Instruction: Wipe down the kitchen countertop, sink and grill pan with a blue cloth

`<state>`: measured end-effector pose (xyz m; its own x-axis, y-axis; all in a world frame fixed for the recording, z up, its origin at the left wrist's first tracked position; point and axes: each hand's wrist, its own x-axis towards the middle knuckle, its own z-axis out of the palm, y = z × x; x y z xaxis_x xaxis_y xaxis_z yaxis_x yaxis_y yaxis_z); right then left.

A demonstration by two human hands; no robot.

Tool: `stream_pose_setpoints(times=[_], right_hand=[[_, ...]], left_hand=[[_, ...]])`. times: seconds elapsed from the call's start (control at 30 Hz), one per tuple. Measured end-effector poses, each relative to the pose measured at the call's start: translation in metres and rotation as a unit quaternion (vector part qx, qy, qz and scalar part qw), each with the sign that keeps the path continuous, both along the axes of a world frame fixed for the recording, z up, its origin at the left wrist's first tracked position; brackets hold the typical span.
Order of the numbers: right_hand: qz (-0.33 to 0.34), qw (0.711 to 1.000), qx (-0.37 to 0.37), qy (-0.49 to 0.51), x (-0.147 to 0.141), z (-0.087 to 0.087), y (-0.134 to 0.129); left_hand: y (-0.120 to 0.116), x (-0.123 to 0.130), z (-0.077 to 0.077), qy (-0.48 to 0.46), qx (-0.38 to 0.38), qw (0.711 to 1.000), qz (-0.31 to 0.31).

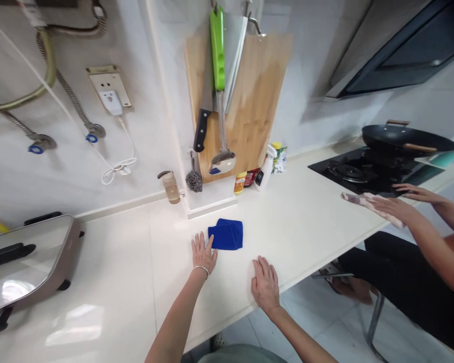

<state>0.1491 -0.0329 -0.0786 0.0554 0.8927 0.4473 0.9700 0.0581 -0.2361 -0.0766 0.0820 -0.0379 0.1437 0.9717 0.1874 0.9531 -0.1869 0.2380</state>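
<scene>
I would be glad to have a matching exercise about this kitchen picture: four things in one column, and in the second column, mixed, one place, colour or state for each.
Things
1. Cloth
2. Wearer's left hand
3. Wearer's right hand
4. Wok

Descriptions
A. near the counter edge, wrist bare
B. on the stove
C. with a bracelet at the wrist
D. blue and folded

Right pairs: 1-D, 2-C, 3-A, 4-B
</scene>
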Motion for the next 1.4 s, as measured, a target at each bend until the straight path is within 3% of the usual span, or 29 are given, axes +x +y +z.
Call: stream_pose_setpoints(times=[0.13, 0.27, 0.37, 0.47, 0.73, 0.87, 1.03, 1.23, 1.4], right_hand=[[0.061, 0.998, -0.003, 0.034, 0.002, 0.01, 0.024], [0.163, 0.983, 0.025, 0.077, -0.019, 0.033, 0.079], [0.151, 0.986, 0.018, 0.061, -0.047, 0.045, 0.12], [0.115, 0.992, -0.047, 0.014, -0.069, 0.05, 0.148], [0.076, 0.982, -0.167, -0.042, -0.087, 0.055, 0.172], [0.079, 0.98, -0.177, -0.039, -0.091, 0.059, 0.161], [0.096, 0.983, -0.152, -0.034, -0.076, 0.058, 0.114], [0.13, 0.982, -0.137, -0.015, -0.012, 0.059, 0.061], [0.117, 0.982, -0.145, -0.024, 0.054, 0.056, 0.037]], left_hand=[[-0.011, -0.018, -0.013, 0.017, -0.006, 0.999, 0.042], [-0.014, -0.019, -0.018, 0.021, -0.013, 0.998, 0.05], [-0.016, -0.019, -0.019, 0.036, -0.011, 0.998, 0.046], [-0.016, -0.021, -0.02, 0.049, -0.012, 0.998, 0.045], [-0.015, -0.02, -0.01, 0.035, -0.009, 0.998, 0.046], [-0.012, -0.018, 0.002, 0.03, -0.022, 0.998, 0.047], [-0.01, -0.02, 0.006, 0.031, -0.015, 0.999, 0.029], [-0.005, -0.02, 0.008, 0.036, -0.027, 0.999, 0.017], [-0.002, -0.019, 0.009, 0.016, -0.04, 0.999, 0.025]])
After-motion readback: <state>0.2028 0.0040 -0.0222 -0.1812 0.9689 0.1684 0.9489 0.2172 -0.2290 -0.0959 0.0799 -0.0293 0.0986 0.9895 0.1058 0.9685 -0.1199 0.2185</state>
